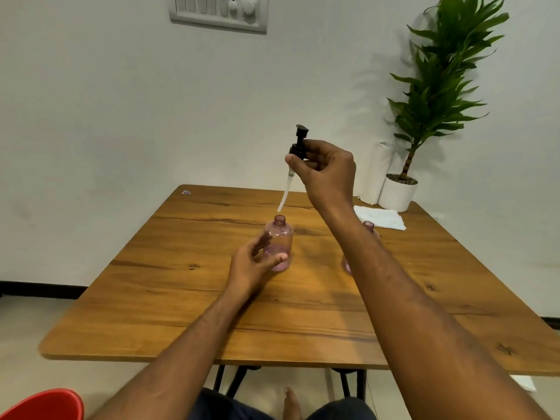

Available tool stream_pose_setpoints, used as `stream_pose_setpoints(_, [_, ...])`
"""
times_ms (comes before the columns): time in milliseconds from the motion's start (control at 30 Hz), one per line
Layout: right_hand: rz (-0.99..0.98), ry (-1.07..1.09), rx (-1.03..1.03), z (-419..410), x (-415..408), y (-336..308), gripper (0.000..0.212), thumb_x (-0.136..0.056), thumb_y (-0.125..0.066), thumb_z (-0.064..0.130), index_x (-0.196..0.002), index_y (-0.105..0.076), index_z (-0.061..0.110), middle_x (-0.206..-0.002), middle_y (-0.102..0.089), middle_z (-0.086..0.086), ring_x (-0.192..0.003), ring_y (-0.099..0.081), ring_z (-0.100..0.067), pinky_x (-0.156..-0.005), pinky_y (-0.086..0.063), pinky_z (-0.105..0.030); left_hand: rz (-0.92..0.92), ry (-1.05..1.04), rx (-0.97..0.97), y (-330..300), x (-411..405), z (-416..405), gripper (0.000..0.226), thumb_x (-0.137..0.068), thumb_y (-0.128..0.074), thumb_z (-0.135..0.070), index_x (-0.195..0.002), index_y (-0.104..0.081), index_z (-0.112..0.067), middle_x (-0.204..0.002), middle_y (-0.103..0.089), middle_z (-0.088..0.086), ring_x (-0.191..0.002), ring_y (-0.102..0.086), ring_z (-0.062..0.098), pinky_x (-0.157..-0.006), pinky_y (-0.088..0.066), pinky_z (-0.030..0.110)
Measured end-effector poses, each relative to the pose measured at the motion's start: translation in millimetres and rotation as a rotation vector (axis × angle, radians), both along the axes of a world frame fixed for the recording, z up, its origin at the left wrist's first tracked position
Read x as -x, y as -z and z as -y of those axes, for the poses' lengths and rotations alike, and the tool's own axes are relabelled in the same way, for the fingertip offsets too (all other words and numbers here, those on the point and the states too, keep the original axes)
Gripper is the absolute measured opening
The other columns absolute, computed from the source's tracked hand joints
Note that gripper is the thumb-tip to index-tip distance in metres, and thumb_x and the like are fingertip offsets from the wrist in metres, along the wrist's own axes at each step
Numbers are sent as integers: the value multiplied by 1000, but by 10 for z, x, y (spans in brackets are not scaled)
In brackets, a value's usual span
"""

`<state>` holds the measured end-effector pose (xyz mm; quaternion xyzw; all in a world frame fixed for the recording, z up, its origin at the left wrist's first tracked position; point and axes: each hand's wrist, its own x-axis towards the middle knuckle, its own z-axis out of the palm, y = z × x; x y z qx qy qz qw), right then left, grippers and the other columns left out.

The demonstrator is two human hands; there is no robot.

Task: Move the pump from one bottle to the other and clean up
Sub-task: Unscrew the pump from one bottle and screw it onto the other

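Observation:
A clear pink bottle [280, 242] stands upright and uncapped near the middle of the wooden table [181, 298]. My left hand [253, 263] curls around its left side, thumb touching the lower body and fingers spread. My right hand [325, 174] holds a black pump [298, 145] by its collar above the bottle. The pump's white dip tube hangs down with its tip just over the open neck. A second pink bottle [368, 225] stands to the right, mostly hidden behind my right forearm.
A folded white cloth [380, 218] lies at the table's far right. Behind it stand a paper towel roll [378, 174] and a potted plant [398, 192]. A red chair [45, 406] sits at the lower left. A wall is close behind the table.

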<state>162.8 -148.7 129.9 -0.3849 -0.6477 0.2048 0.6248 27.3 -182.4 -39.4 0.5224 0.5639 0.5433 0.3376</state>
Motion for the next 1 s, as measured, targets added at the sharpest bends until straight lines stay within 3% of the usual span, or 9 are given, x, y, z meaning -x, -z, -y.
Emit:
stream_pose_setpoints(233, [180, 0, 11, -28, 147, 214, 41, -85, -87, 19, -123, -76, 10, -107, -80, 2, -91, -75, -5, -84, -61, -21, 0, 9, -20, 33, 24, -15, 84, -80, -86, -21, -154, -46, -20, -148, -59, -2, -133, -55, 11, -105, -50, 28])
stream_pose_setpoints(367, [182, -11, 81, -48, 116, 411, 44, -84, -88, 18, -125, -75, 9, -104, -78, 4, -90, -74, -4, -84, -61, -19, 4, 13, -57, 80, 29, -22, 84, -79, -88, -25, -153, -48, -22, -145, -61, -5, -132, -55, 8, -104, -49, 25])
stream_pose_setpoints(600, [161, -37, 241, -83, 47, 872, 43, -82, -88, 13, -123, -75, 11, -105, -80, 2, -95, -76, -7, -87, -64, -31, 5, 25, -53, 84, 26, -39, 80, -80, -87, -25, -151, -50, -21, -143, -63, -5, -130, -57, 9, -106, -49, 28])
stream_pose_setpoints(733, [246, -43, 267, -61, 39, 958, 42, -83, -88, 17, -123, -74, 16, -111, -77, 9, -102, -71, -1, -84, -54, -20, -40, 13, -58, 108, 34, -51, 77, -81, -86, -25, -150, -52, -18, -143, -63, -4, -129, -58, 9, -97, -48, 17])
stream_pose_setpoints(867, [225, -57, 294, -68, 16, 973, 45, -81, -90, 18, -122, -74, 17, -111, -75, 8, -101, -70, -2, -82, -55, -18, -57, 12, -58, 100, 40, -44, 77, -81, -86, -25, -150, -52, -19, -143, -63, -4, -129, -59, 9, -103, -51, 25])
stream_pose_setpoints(1000, [177, -26, 306, -99, 45, 998, 39, -73, -95, 21, -104, -71, 25, -103, -74, 8, -96, -71, -9, -81, -61, -28, -75, 13, -61, 88, 38, -31, 77, -82, -85, -26, -151, -51, -22, -142, -63, -7, -126, -57, 4, -93, -42, 11])
